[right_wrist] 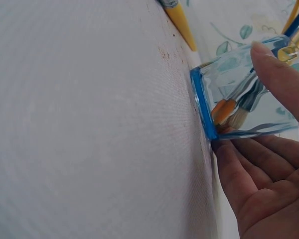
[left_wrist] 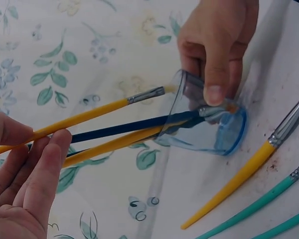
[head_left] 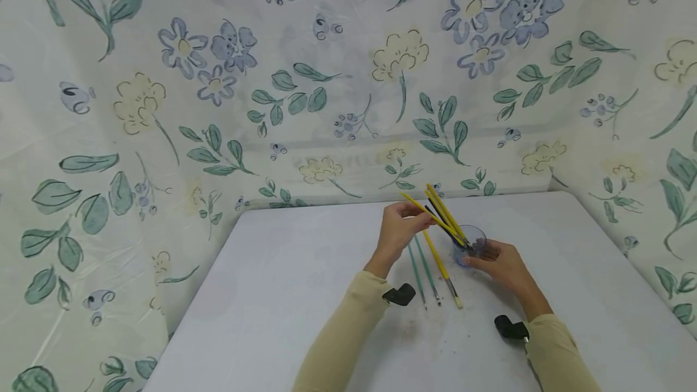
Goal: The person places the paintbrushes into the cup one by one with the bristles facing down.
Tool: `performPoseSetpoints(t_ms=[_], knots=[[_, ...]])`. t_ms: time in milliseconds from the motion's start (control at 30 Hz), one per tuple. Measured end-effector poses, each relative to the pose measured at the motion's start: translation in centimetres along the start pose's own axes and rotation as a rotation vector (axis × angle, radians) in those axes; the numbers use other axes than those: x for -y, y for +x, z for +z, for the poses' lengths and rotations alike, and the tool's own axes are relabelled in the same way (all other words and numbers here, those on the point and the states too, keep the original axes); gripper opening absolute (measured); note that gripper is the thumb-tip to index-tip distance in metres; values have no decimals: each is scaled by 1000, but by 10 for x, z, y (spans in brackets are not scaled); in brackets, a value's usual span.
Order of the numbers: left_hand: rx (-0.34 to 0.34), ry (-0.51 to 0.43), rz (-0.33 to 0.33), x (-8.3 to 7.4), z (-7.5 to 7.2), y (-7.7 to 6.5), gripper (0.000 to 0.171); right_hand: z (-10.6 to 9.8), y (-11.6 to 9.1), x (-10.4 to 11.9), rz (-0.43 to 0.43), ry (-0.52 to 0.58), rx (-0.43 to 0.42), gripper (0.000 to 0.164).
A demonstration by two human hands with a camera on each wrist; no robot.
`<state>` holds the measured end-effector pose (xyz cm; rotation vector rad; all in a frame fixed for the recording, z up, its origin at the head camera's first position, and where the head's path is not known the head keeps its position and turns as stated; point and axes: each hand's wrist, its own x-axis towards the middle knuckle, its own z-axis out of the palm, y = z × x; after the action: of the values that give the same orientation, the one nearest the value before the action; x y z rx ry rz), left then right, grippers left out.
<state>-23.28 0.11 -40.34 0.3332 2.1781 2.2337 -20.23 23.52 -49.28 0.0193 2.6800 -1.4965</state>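
My left hand [head_left: 393, 233] pinches the handle of a yellow paintbrush [left_wrist: 97, 109] between thumb and fingers. Its bristle end reaches the mouth of a clear cup [left_wrist: 192, 137] with a blue base. Fingers and thumb of my right hand [head_left: 505, 266] grip the cup from the right side, and it looks tilted in the left wrist view. Inside it stand a dark blue paintbrush [left_wrist: 122, 129] and another yellow paintbrush [left_wrist: 109, 148], bristles down near the base. In the right wrist view, bristles [right_wrist: 234, 117] show through the cup wall.
On the white table [head_left: 283, 295] lie a loose yellow paintbrush [head_left: 440, 259] and two green paintbrushes [head_left: 415, 271], left of the cup. Small brownish specks mark the tabletop around them. A floral sheet [head_left: 348, 89] hangs behind and at the sides.
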Motion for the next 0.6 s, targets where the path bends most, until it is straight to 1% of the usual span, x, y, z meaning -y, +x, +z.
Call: performPoseSetpoints(t_ms=[167, 400, 600], knots=[[15, 47, 11, 4, 4, 0, 20, -1, 1, -2, -5, 1, 2, 76], [28, 88, 1, 8, 10, -2, 17, -1, 2, -3, 15, 0, 11, 80], [49, 146, -3, 13, 13, -3, 15, -2, 1, -2, 0, 10, 11, 79]])
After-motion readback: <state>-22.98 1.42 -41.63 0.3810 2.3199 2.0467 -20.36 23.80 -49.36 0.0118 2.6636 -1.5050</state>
